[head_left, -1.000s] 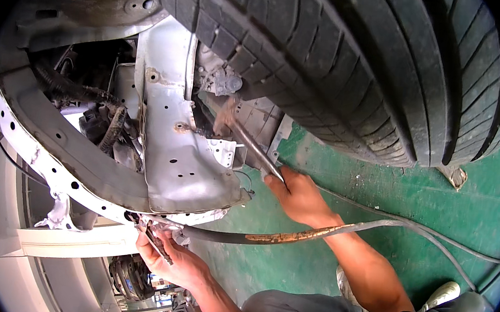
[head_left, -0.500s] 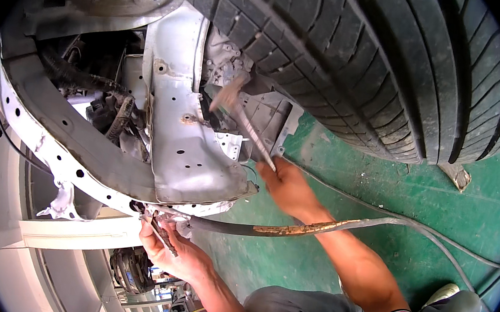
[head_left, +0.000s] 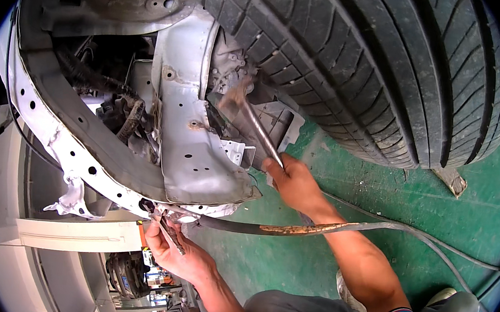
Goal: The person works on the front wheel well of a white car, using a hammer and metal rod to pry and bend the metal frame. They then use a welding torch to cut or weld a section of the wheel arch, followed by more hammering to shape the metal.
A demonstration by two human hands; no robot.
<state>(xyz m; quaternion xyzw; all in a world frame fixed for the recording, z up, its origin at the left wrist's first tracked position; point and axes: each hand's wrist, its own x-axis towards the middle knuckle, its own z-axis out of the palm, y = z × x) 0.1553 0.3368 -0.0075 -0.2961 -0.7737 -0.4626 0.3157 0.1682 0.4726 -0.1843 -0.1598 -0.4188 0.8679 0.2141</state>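
My right hand (head_left: 296, 188) is closed round the shaft of a hammer (head_left: 260, 131), whose head is raised and blurred by motion in front of the wheel-well parts. My left hand (head_left: 181, 255) is closed on a slim grey metal tool (head_left: 172, 235) with a flat end, its exact kind unclear. That tool's upper end meets the lower flange of the bare silver car body panel (head_left: 205, 176), where crumpled metal shows. The fingertips of my left hand are partly hidden behind the tool. A dark hose (head_left: 230, 225) runs right from the flange, passing over my right forearm.
A large black tyre (head_left: 357, 64) fills the upper right. The curved body rail (head_left: 51, 129) with holes sweeps along the left. Thin cables (head_left: 453, 253) lie on the green floor (head_left: 374, 193), and a torn piece of cardboard (head_left: 451, 179) lies under the tyre.
The hammer in my right hand has shifted slightly right and down, its head still blurred. My left hand keeps the slim tool at the flange. The whole view has shifted a little.
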